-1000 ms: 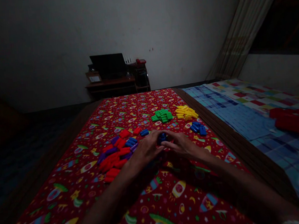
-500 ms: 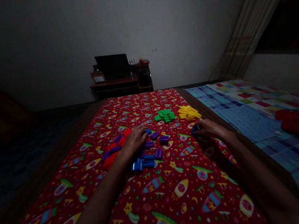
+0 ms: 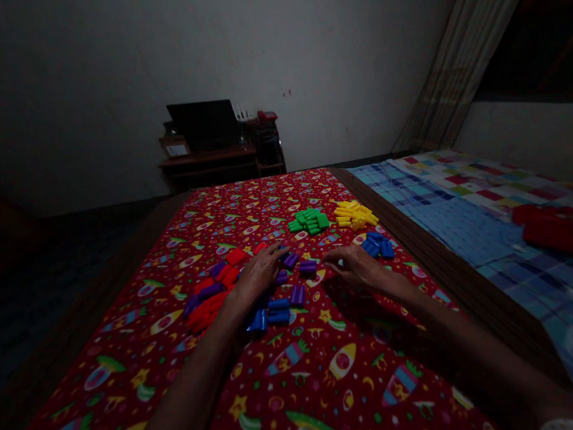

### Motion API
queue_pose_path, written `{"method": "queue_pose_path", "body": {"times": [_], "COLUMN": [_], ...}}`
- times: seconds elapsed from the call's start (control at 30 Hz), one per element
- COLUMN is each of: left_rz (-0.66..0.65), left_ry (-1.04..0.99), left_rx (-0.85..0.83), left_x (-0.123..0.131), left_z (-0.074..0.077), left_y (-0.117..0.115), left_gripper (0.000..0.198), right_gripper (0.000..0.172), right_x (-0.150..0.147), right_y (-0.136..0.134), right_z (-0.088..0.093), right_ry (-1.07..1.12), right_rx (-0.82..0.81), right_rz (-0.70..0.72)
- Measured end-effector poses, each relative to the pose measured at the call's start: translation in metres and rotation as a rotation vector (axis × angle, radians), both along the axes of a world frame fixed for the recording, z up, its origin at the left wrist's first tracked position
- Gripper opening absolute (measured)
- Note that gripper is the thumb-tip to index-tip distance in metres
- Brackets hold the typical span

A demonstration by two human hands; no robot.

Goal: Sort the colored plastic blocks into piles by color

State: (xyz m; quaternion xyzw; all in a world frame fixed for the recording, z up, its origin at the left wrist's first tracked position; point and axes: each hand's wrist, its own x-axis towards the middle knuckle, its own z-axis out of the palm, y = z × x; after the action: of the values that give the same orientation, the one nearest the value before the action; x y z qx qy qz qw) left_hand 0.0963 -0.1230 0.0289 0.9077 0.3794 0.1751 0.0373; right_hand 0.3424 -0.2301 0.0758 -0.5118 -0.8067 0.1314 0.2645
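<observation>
My left hand (image 3: 261,271) reaches over the pile, its fingers bent around a blue plastic block (image 3: 283,249) that is mostly hidden. Close by lie purple blocks (image 3: 308,267), several blue blocks (image 3: 278,311) and a heap of red blocks (image 3: 208,310). To the right, my right hand (image 3: 354,266) hovers over the cloth with thumb and fingers apart and nothing between them. A small blue pile (image 3: 377,245) sits just beyond it. Farther back are a green pile (image 3: 309,221) and a yellow pile (image 3: 356,214).
A red patterned cloth (image 3: 340,364) covers the surface under the blocks. Along the right side lie a blue checked sheet (image 3: 431,209) and a red fabric item (image 3: 563,227). Against the far wall stands a desk (image 3: 211,156) with a dark monitor (image 3: 204,125).
My right hand has let go of a blue block at the blue pile and moved left, toward the purple blocks. My left hand stays over the pile. The view has shifted slightly.
</observation>
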Motion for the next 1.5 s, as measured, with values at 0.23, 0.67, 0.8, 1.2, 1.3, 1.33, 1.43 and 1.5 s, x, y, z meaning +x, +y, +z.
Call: {"method": "queue_pose_path", "body": {"times": [0.23, 0.67, 0.8, 1.2, 1.3, 1.33, 1.43, 1.5], "left_rz": [0.107, -0.252, -0.205, 0.004, -0.020, -0.028, -0.038, -0.042], "left_ry": [-0.153, -0.418, -0.294, 0.020, -0.020, -0.040, -0.087, -0.095], "left_rx": [-0.120, -0.182, -0.140, -0.310, -0.299, -0.285, -0.239, -0.228], "left_x": [0.002, 0.050, 0.032, -0.023, -0.023, -0.022, -0.021, -0.020], "left_z": [0.009, 0.027, 0.043, 0.059, 0.065, 0.066, 0.068, 0.069], "left_y": [-0.005, -0.057, -0.054, -0.037, -0.039, -0.040, -0.041, -0.042], "left_gripper": [0.022, 0.049, 0.031, 0.037, 0.036, 0.035, 0.033, 0.033], "right_gripper": [0.025, 0.034, 0.038, 0.031, 0.033, 0.033, 0.032, 0.031], "right_x": [-0.016, -0.003, 0.046, 0.113, 0.113, 0.113, 0.111, 0.107], "right_y": [-0.008, 0.014, 0.024, 0.029, 0.033, 0.036, 0.048, 0.058], "right_z": [-0.014, -0.014, -0.003, -0.003, -0.004, -0.003, 0.003, 0.008], "right_ry": [0.009, 0.454, 0.231, -0.215, -0.177, -0.167, -0.190, -0.260], "right_rx": [-0.054, -0.127, 0.003, -0.049, 0.058, 0.077, 0.082, 0.040], "right_rz": [0.071, -0.014, -0.290, -0.538, -0.589, -0.591, -0.591, -0.580]}}
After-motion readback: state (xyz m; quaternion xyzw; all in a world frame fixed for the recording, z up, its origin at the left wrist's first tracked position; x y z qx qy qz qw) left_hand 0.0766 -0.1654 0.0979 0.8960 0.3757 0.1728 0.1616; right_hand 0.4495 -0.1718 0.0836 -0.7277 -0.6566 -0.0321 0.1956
